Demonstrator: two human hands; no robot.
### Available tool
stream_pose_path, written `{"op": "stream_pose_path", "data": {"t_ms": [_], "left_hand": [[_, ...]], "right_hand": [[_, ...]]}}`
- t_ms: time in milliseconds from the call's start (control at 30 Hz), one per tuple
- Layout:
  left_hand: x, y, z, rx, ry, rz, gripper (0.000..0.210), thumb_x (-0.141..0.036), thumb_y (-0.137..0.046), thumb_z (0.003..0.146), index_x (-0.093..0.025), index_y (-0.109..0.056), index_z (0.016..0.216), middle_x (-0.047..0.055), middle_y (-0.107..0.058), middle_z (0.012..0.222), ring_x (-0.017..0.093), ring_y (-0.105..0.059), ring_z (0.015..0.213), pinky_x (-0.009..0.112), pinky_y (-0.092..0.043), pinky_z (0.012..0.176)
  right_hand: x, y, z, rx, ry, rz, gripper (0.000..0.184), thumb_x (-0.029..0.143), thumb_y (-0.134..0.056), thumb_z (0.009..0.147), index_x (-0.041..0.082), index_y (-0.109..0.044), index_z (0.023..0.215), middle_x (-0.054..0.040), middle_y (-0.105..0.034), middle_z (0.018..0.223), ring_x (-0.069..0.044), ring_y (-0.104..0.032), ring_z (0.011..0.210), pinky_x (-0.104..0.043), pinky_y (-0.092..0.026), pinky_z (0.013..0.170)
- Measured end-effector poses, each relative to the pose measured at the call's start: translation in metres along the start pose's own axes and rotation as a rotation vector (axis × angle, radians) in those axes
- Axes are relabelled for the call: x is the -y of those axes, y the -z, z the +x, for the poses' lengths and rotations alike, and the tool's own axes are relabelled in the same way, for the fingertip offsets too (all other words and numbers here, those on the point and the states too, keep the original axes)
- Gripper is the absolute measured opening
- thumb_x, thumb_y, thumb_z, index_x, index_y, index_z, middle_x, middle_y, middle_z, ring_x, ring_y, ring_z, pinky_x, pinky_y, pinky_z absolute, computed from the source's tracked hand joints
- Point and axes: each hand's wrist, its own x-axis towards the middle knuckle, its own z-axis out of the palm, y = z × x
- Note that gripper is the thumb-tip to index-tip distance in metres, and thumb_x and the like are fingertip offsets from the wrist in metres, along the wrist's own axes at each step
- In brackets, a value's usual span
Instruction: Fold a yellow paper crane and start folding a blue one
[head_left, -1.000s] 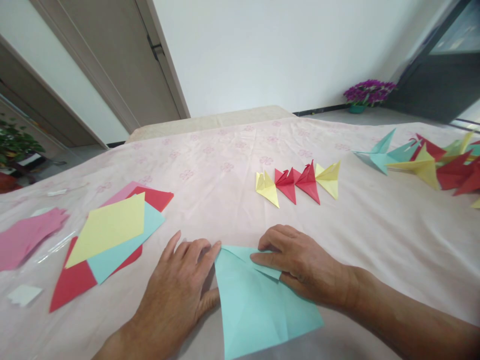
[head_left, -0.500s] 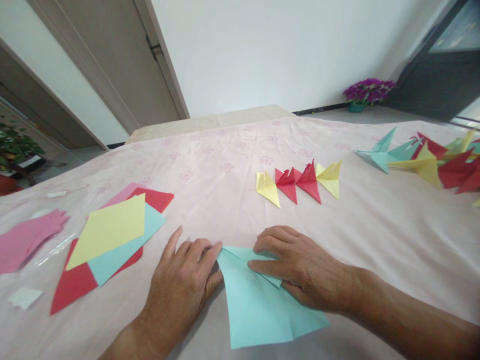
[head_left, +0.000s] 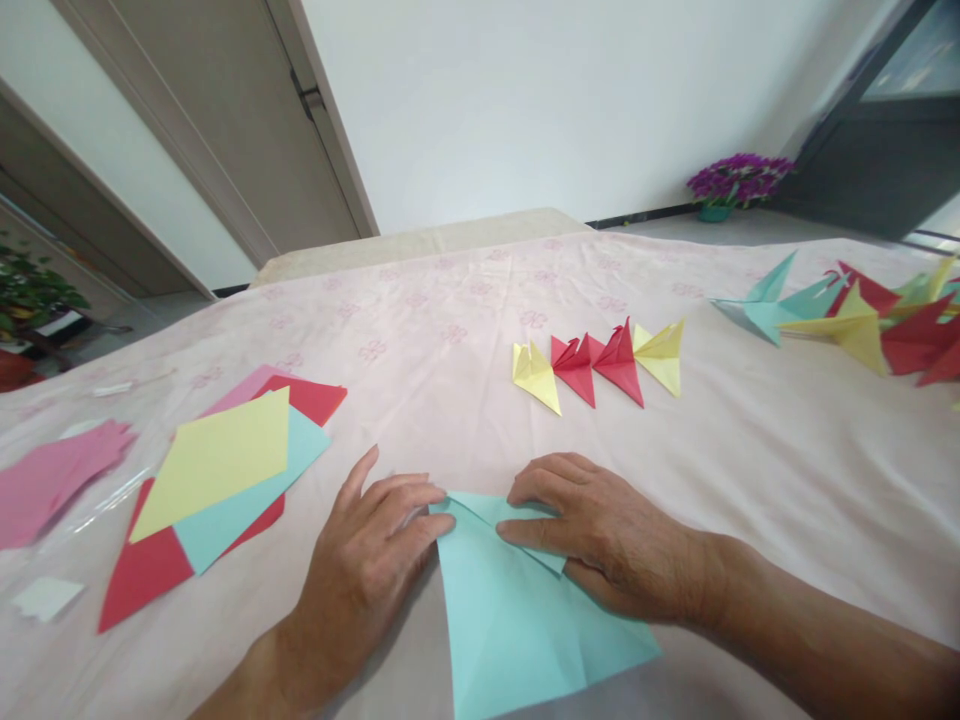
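Observation:
A light blue square of origami paper (head_left: 517,630) lies in front of me, with a narrow flap (head_left: 517,535) folded over along its far side. My left hand (head_left: 375,560) pinches the paper's far left corner between thumb and forefinger, its little finger raised. Over the folded flap, my right hand (head_left: 607,535) holds the paper down against the table, fingers bent and partly spread. Some of its fingertips are hidden beneath the hand. Beyond the hands stands a row of folded paper cranes, including a red crane (head_left: 619,365) and a yellow crane (head_left: 534,375).
Loose sheets lie to the left: yellow paper (head_left: 214,460), red paper (head_left: 146,580) and a pink stack (head_left: 60,485). A white scrap (head_left: 49,598) is nearby. More cranes, among them a blue crane (head_left: 769,300), crowd the far right. A patterned pink tablecloth (head_left: 420,400) covers the table.
My left thumb has come up onto the paper's corner and the fingers have closed there. The paper's near edge has shifted slightly toward me. My right hand has hardly moved.

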Motion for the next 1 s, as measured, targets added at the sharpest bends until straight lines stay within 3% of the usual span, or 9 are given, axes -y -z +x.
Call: {"op": "stream_pose_path", "data": {"t_ms": [200, 367, 533, 733, 1000], "left_hand": [[0.0025, -0.0006, -0.0007, 0.030, 0.023, -0.006, 0.017, -0.014, -0.053, 0.093, -0.022, -0.068, 0.093, 0.000, -0.073, 0.090, 0.014, -0.066, 0.084, 0.056, -0.027, 0.114], [0.0068, 0.0007, -0.0022, 0.049, -0.026, 0.040, 0.016, -0.011, -0.054, 0.091, -0.021, -0.066, 0.098, 0.000, -0.072, 0.094, 0.015, -0.066, 0.087, 0.058, -0.026, 0.114], [0.0094, 0.0006, -0.0053, 0.033, 0.011, 0.030, 0.028, 0.001, -0.043, 0.089, -0.017, -0.061, 0.098, 0.000, -0.071, 0.089, 0.012, -0.065, 0.081, 0.054, -0.030, 0.113], [0.0066, -0.0012, -0.0067, 0.077, 0.020, 0.150, 0.038, -0.002, -0.040, 0.092, -0.016, -0.056, 0.123, 0.004, -0.070, 0.095, 0.015, -0.064, 0.088, 0.055, -0.031, 0.113], [0.0020, -0.0030, -0.0061, 0.090, -0.008, 0.240, 0.038, -0.003, -0.036, 0.093, -0.016, -0.065, 0.112, 0.004, -0.066, 0.092, 0.018, -0.064, 0.086, 0.059, -0.032, 0.111]], "right_hand": [[0.0004, 0.0002, 0.0012, -0.017, 0.034, -0.021, 0.045, 0.011, -0.050, 0.079, 0.021, -0.059, 0.122, -0.0102, -0.057, 0.111, -0.025, -0.052, 0.101, -0.046, -0.044, 0.091], [0.0012, -0.0003, 0.0017, -0.074, 0.099, -0.064, 0.039, 0.011, -0.047, 0.084, 0.018, -0.060, 0.120, -0.0121, -0.059, 0.111, -0.026, -0.052, 0.107, -0.047, -0.044, 0.094], [0.0014, -0.0007, 0.0007, -0.068, 0.146, -0.086, 0.036, 0.012, -0.046, 0.088, 0.016, -0.059, 0.121, -0.0118, -0.058, 0.124, -0.027, -0.049, 0.116, -0.047, -0.040, 0.101], [0.0015, 0.0001, 0.0024, -0.072, 0.151, -0.098, 0.035, 0.012, -0.045, 0.088, 0.017, -0.060, 0.120, -0.0115, -0.060, 0.124, -0.026, -0.051, 0.116, -0.046, -0.041, 0.102], [0.0021, 0.0000, 0.0022, -0.082, 0.166, -0.093, 0.035, 0.014, -0.044, 0.089, 0.018, -0.060, 0.120, -0.0103, -0.062, 0.122, -0.026, -0.052, 0.115, -0.045, -0.042, 0.102]]}}
